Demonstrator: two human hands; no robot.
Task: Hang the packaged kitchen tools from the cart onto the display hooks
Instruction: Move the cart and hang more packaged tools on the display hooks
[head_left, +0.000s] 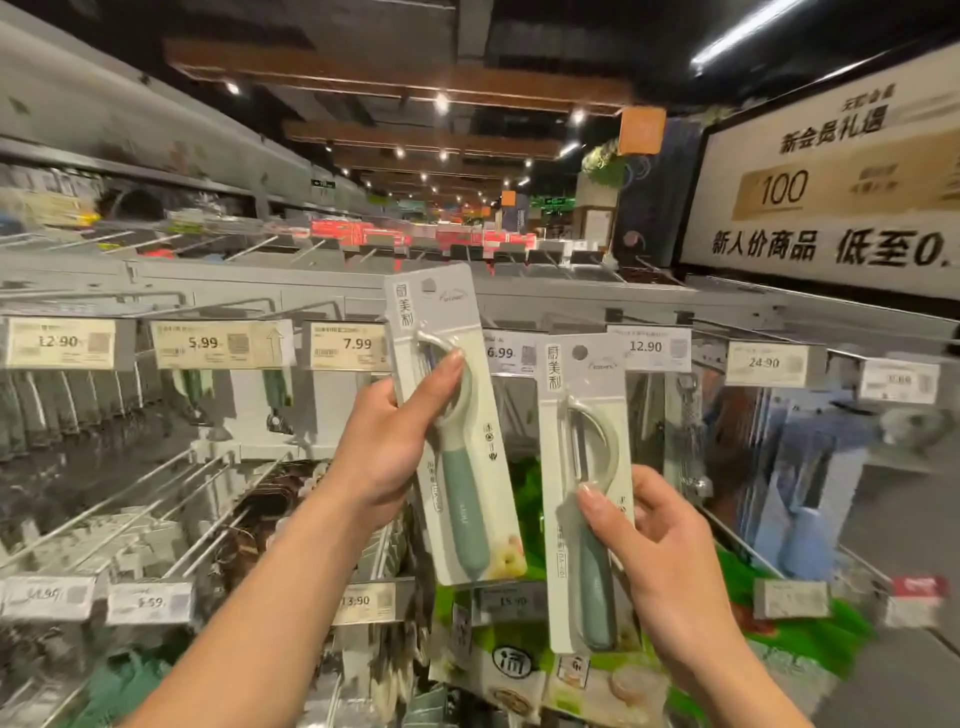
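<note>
Rack of grey metal hooks (234, 283) in background; left-hand grip (384, 447) wraps tilted pale green card with teal-handled peeler (470, 493), beside white 7.99 price tag (350, 345); right-hand grip (670, 561) pinches matching upright card (587, 426), lower down. Neither hung yet.

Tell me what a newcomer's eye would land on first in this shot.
Two pale carded peelers with green handles, held up mid-frame: the left hand grips the left peeler pack, tilted, and the right hand pinches the right peeler pack, lower and nearly upright. Behind them runs a row of price tags, and a big white sign reading 100 fills the upper right.
</note>
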